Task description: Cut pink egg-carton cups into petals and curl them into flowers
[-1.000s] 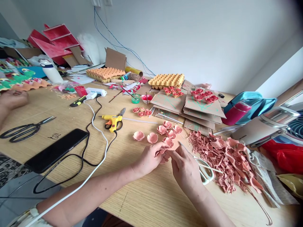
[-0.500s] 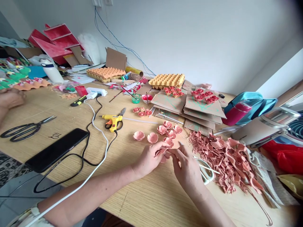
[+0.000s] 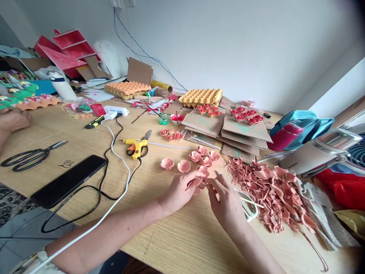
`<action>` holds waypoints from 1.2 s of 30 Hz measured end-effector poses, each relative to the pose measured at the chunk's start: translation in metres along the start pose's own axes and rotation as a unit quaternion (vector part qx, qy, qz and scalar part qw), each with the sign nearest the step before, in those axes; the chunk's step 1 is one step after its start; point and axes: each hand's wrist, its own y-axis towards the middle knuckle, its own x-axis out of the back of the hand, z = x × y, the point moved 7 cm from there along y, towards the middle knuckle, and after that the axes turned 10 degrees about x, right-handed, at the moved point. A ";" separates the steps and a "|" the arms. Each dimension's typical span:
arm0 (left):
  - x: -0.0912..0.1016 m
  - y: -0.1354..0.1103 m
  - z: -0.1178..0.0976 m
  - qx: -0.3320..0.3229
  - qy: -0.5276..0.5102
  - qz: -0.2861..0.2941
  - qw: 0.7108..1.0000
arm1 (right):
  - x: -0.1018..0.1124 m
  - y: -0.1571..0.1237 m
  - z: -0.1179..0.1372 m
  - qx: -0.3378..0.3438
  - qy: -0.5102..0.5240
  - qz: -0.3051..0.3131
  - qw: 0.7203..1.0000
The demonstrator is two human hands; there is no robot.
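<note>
My left hand (image 3: pixel 180 191) and my right hand (image 3: pixel 225 201) meet over the wooden table (image 3: pixel 176 236), both pinching a small pink paper flower (image 3: pixel 199 183) between their fingertips. White-handled scissors (image 3: pixel 247 205) lie just right of my right hand, partly hidden by it. Finished pink flowers (image 3: pixel 184 166) sit in a loose group just beyond my hands. A heap of pink paper scraps (image 3: pixel 270 190) spreads to the right.
A yellow glue gun (image 3: pixel 137 146) with its cords, a black phone (image 3: pixel 68 180) and black scissors (image 3: pixel 28 156) lie to the left. Cardboard sheets (image 3: pixel 242 129) with red flowers and egg trays (image 3: pixel 201 97) stand behind. Another person's hand (image 3: pixel 13 120) rests at far left.
My right hand has edged slightly left and up against the flower. The other person's hand at far left has drawn back a little.
</note>
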 end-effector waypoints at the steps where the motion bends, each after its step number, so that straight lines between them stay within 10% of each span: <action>1: 0.001 0.000 0.000 -0.003 0.007 -0.006 1.000 | 0.000 0.000 0.000 -0.002 0.010 -0.002 1.000; 17: -0.004 0.004 0.012 0.038 -0.108 0.015 0.993 | 0.002 0.001 0.015 0.088 -0.139 0.026 0.986; 25: 0.000 0.004 0.011 0.018 -0.039 -0.001 0.999 | 0.000 -0.001 -0.003 -0.017 0.002 -0.009 1.000; 36: -0.009 0.003 0.014 0.045 -0.136 0.050 0.988 | 0.001 -0.002 0.004 0.032 -0.055 0.010 0.998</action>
